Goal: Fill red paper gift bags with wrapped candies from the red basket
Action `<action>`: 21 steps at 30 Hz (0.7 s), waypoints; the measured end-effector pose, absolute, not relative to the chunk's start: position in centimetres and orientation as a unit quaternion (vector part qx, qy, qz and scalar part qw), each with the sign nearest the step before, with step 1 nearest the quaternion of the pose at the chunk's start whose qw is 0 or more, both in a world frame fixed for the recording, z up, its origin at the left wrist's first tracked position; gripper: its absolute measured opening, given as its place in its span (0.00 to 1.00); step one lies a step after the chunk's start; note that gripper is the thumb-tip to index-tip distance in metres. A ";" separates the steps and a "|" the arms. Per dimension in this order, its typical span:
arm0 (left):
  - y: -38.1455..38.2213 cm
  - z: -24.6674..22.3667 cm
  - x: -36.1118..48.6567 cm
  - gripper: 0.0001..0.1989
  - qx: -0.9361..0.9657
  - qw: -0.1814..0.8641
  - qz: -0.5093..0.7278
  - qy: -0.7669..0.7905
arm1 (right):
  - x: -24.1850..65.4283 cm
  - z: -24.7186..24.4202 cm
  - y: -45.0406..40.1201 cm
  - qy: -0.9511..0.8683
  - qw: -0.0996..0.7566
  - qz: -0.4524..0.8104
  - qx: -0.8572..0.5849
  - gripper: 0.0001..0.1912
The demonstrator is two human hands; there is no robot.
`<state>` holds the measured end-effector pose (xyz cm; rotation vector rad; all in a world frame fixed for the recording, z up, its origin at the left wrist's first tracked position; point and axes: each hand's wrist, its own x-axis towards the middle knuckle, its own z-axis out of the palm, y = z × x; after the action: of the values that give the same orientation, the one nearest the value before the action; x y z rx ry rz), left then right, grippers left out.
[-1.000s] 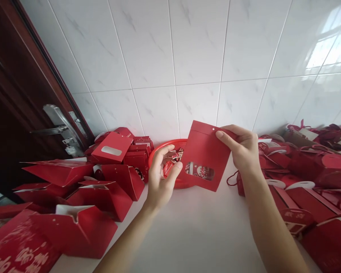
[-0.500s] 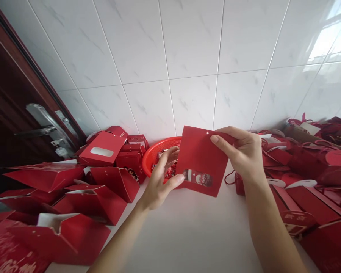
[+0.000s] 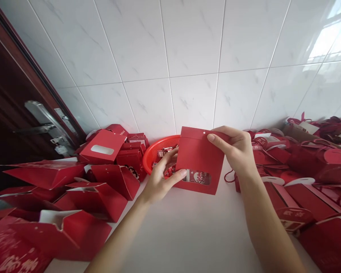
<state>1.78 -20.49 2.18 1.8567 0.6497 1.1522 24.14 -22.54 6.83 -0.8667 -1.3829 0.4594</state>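
A red paper box [image 3: 200, 151] with a small round hole near its top and a clear window low down is held upright above the white surface. Through the window some printed items show. My right hand [image 3: 234, 149] pinches its upper right edge, thumb in front and fingers behind. At its lower left, my left hand [image 3: 161, 178] has the thumb on the front beside the window and the fingers partly hidden behind. Behind the box stands a red plastic basket [image 3: 148, 153] with small wrapped pieces in it.
Several red boxes [image 3: 93, 201] stand on the left, some with open tops. More red boxes and bags [image 3: 315, 197] crowd the right. A tiled wall [image 3: 193, 45] rises behind, and a dark door [image 3: 14, 113] is at the left.
The box and my right hand have shifted slightly left. My left thumb now rests further onto the box's lower left front, and more of the wrapped pieces in the basket show.
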 end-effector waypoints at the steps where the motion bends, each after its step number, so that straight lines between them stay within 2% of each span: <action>1: -20.5 2.2 1.8 0.27 0.740 0.417 0.461 0.255 | 24.2 6.8 -22.4 -0.611 0.661 0.213 -0.380 0.12; 9: -20.9 2.2 1.4 0.30 0.729 0.360 0.512 0.278 | 24.6 6.6 -22.3 -0.620 0.658 0.277 -0.326 0.13; 13: -20.6 1.6 1.1 0.32 0.729 0.350 0.501 0.309 | 24.8 6.5 -22.2 -0.639 0.626 0.279 -0.348 0.16; 16: -20.5 1.3 1.2 0.32 0.733 0.236 0.548 0.327 | 24.5 6.2 -22.0 -0.648 0.620 0.229 -0.378 0.17; 19: -21.7 1.8 1.8 0.25 0.738 0.089 0.615 0.262 | 23.9 5.7 -21.4 -0.645 0.628 0.153 -0.408 0.18; 21: -23.2 2.1 2.5 0.15 0.780 0.076 0.594 0.183 | 23.7 5.7 -20.9 -0.640 0.633 0.135 -0.415 0.18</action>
<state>2.52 -23.25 2.14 2.3384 0.5486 1.7805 23.71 -20.90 5.66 -0.9490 -1.4629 0.3077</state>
